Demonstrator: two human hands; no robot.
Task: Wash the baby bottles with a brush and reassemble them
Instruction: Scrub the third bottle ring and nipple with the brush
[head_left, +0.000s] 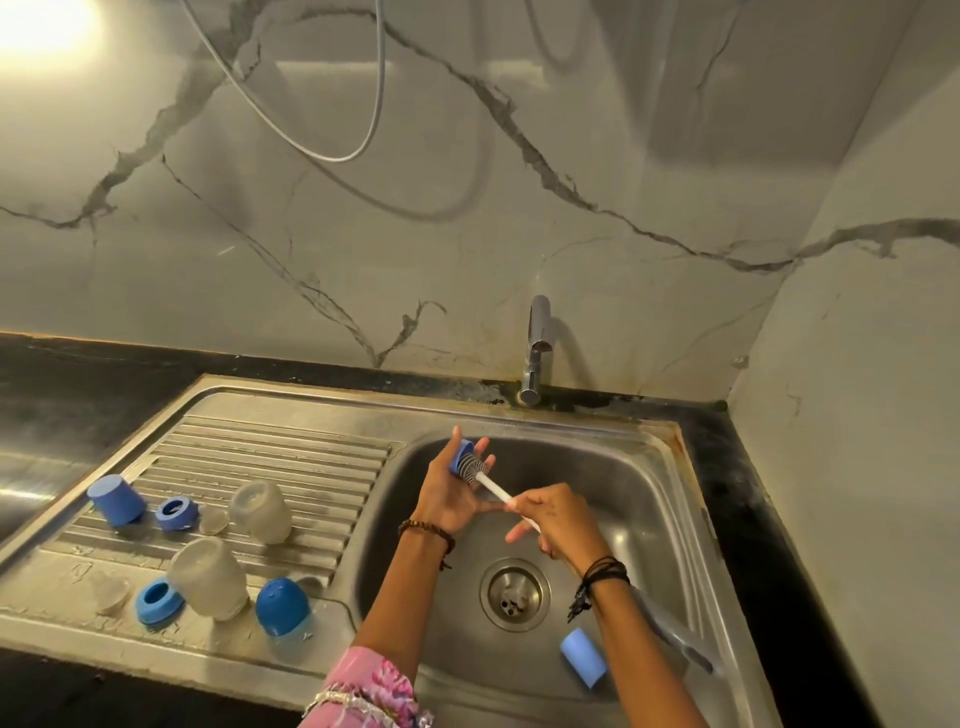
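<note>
Over the sink basin, my left hand holds a blue bottle ring. My right hand grips the white handle of a bottle brush, whose grey bristles are pushed into the ring. On the drainboard lie two clear bottles, two blue rings, a blue cap, a domed blue cap and clear nipples. A light blue cap lies in the basin.
A chrome tap stands behind the basin against the marble wall. The drain sits between my forearms. Dark countertop runs along the left and right of the steel sink. A hose hangs on the wall.
</note>
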